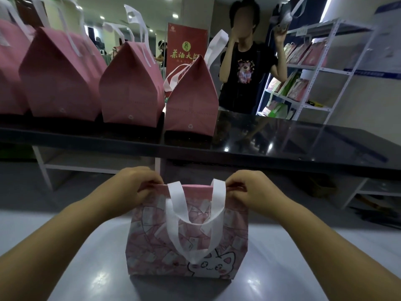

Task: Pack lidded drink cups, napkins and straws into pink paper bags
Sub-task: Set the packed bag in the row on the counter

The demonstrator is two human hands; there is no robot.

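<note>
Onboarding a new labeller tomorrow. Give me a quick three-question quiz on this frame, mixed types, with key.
1. True or false: the left hand and right hand both pinch the top edge of the cat-print bag.
2. The bag stands on: A a chair; B the white table; C a cardboard box.
3. What colour are its handles?
Key: 1 true; 2 B; 3 white.

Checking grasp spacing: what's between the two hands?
Head view: the top rim of the pink bag and its white handle, drooping down the front. The left hand and right hand pinch that rim at either end.
</note>
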